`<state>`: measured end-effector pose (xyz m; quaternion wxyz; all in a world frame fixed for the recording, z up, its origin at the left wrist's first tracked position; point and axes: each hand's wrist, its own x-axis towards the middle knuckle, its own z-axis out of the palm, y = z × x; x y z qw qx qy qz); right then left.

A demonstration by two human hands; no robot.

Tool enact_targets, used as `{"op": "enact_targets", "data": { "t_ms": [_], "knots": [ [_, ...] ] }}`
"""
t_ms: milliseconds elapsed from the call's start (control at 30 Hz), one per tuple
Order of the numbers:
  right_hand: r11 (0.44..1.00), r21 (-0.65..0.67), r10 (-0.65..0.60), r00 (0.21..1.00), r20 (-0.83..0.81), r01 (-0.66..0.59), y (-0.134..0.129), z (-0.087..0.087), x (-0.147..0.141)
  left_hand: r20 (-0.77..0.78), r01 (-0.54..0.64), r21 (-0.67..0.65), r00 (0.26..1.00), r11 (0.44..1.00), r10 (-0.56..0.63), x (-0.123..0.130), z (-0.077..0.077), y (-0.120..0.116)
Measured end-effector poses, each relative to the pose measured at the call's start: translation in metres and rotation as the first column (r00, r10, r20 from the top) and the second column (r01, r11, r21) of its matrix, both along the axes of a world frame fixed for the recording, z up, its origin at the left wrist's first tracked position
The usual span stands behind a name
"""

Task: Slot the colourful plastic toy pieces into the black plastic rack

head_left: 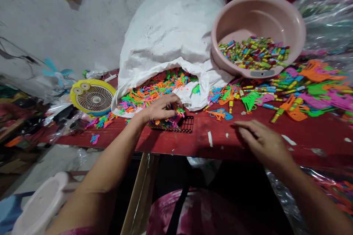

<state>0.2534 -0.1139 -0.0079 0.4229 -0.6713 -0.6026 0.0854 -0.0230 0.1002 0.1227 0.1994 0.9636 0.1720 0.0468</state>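
My left hand (161, 109) is over a black wire-mesh basket (188, 125) near the table's front edge. Small bright plastic pieces, orange, green, pink and blue, are heaped in the basket under its palm. The fingers curve downward with a gap to the thumb, and some fingertips are hidden. Off to the right, my right hand (260, 141) hovers above the red table with fingers stretched leftward and nothing visible in them. Behind the basket, a white sack (171, 25) lies with its mouth open, spilling more of the small plastic pieces (154, 90).
A pink basin (259, 16) holds many small coloured tubes. Plastic racket-shaped pieces (317, 91) and tubes are piled at the right of the red table (198, 143). A yellow fan (95, 97) lies at left. White scraps (210, 138) dot the tabletop. A pale stool (44, 202) stands below left.
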Motion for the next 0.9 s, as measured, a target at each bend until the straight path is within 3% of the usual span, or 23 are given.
{"op": "enact_targets", "data": {
  "t_ms": [167, 367, 500, 600, 733, 800, 900],
  "knots": [
    [0.989, -0.001, -0.147, 0.989, -0.01, 0.147, -0.01, 0.006, 0.042, 0.012, -0.029, -0.008, 1.0, 1.0, 0.029, -0.002, -0.003, 0.002],
    [0.968, 0.025, -0.248, 0.968, -0.021, 0.249, -0.012, 0.007, 0.046, 0.027, -0.002, 0.012, 1.0, 1.0, 0.002, -0.002, -0.006, 0.003],
    [0.904, 0.11, -0.423, 0.902, 0.092, 0.413, -0.011, 0.015, 0.058, 0.018, -0.005, 0.027, 1.0, 1.0, 0.005, -0.002, -0.008, 0.005],
    [0.863, 0.074, -0.502, 0.834, 0.229, 0.499, -0.007, 0.025, 0.068, 0.021, 0.004, 0.02, 1.0, 1.0, -0.005, -0.002, -0.008, 0.005],
    [0.861, -0.012, -0.433, 0.747, 0.505, 0.508, 0.009, 0.04, 0.073, 0.033, 0.029, -0.001, 0.999, 1.0, -0.029, 0.0, -0.005, 0.001],
    [0.863, -0.111, -0.312, 0.692, 0.651, 0.493, 0.021, 0.045, 0.074, 0.038, 0.043, -0.003, 0.998, 0.999, -0.042, 0.0, -0.003, -0.001],
    [0.81, -0.306, -0.133, 0.664, 0.736, 0.501, 0.038, 0.051, 0.075, 0.04, 0.082, -0.017, 0.996, 0.996, -0.081, -0.001, -0.001, -0.005]
  ]
}}
